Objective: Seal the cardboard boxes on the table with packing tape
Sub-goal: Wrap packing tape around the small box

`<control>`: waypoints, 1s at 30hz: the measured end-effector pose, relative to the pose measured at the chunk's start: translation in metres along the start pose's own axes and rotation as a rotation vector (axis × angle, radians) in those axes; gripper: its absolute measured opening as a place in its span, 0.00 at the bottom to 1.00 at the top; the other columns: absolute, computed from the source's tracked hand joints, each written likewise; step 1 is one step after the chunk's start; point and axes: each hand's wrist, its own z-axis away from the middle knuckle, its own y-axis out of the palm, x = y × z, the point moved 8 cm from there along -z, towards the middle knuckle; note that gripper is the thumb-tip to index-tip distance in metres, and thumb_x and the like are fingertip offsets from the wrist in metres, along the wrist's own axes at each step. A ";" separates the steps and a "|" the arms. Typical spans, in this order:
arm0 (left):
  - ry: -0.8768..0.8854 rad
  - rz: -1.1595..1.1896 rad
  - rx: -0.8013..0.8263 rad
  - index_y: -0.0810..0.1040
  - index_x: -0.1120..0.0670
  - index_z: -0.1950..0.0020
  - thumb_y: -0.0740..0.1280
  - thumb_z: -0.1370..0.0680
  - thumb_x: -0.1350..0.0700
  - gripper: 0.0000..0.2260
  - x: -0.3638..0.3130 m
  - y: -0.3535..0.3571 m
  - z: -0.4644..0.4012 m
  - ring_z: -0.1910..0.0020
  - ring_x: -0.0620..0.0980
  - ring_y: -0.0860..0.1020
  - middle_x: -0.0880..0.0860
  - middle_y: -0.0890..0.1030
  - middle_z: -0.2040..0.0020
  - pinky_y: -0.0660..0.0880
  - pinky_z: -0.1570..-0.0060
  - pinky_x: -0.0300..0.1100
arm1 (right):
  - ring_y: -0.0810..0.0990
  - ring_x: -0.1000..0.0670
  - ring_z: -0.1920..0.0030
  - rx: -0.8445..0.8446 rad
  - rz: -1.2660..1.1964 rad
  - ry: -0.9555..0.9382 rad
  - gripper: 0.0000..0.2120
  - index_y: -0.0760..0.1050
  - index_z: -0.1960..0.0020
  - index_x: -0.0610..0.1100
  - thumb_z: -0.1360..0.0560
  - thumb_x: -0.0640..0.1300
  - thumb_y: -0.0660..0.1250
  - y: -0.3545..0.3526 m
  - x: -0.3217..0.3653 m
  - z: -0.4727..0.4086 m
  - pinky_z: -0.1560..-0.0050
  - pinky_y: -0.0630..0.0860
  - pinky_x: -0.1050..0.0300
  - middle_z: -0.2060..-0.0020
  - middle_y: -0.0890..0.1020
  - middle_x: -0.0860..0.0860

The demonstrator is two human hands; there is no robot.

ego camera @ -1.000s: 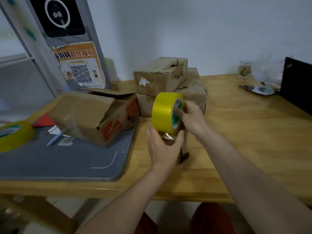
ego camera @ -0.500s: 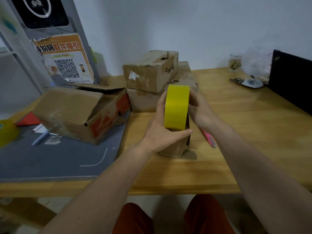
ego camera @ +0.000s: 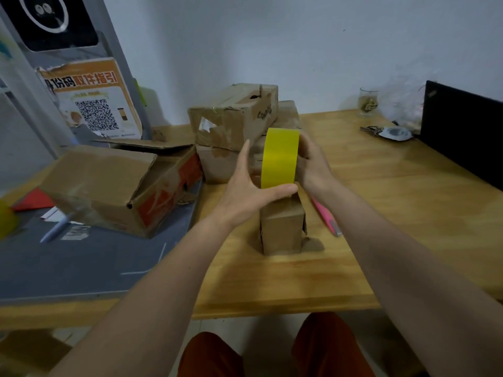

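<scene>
A yellow roll of packing tape [ego camera: 280, 157] stands on edge above a small cardboard box [ego camera: 283, 229] near the middle of the wooden table [ego camera: 394, 213]. My left hand [ego camera: 247, 186] holds the roll from its left side, thumb lying under its lower edge. My right hand [ego camera: 313, 164] grips the roll from the right. Two stacked boxes [ego camera: 234, 123] stand behind the roll. A larger box [ego camera: 109, 186] with an open flap lies at the left on a grey mat [ego camera: 81, 268].
A pink-handled cutter [ego camera: 325, 216] lies just right of the small box. A pen [ego camera: 54, 229] lies on the mat. Keys [ego camera: 386, 131], a glass [ego camera: 368, 100] and a black laptop [ego camera: 462, 137] sit at the far right. A QR-code sign [ego camera: 92, 104] leans at the back left.
The roll has turned from side-on to edge-on and risen slightly. My left hand moved from under the roll to its left side. The view shifted right, so the second roll left the frame.
</scene>
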 end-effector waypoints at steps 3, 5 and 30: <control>-0.034 0.097 0.085 0.50 0.44 0.19 0.81 0.42 0.38 0.59 0.002 0.010 -0.008 0.34 0.39 0.71 0.43 0.70 0.29 0.70 0.34 0.41 | 0.76 0.43 0.38 0.092 0.094 0.032 0.11 0.71 0.38 0.46 0.19 0.37 0.60 -0.002 0.000 0.000 0.37 0.74 0.42 0.41 0.78 0.44; -0.044 0.130 0.087 0.55 0.43 0.20 0.79 0.42 0.38 0.56 0.007 0.011 -0.010 0.35 0.41 0.75 0.44 0.74 0.32 0.73 0.36 0.43 | 0.75 0.46 0.35 0.065 0.112 0.105 0.18 0.70 0.32 0.44 0.20 0.32 0.56 -0.014 -0.010 0.001 0.36 0.73 0.49 0.37 0.76 0.45; 0.018 0.134 -0.043 0.54 0.46 0.20 0.74 0.43 0.33 0.56 0.002 0.007 -0.014 0.32 0.45 0.71 0.47 0.70 0.29 0.72 0.36 0.41 | 0.80 0.55 0.58 -0.106 0.594 0.044 0.10 0.78 0.42 0.49 0.22 0.42 0.66 -0.079 -0.029 0.092 0.61 0.75 0.59 0.61 0.80 0.57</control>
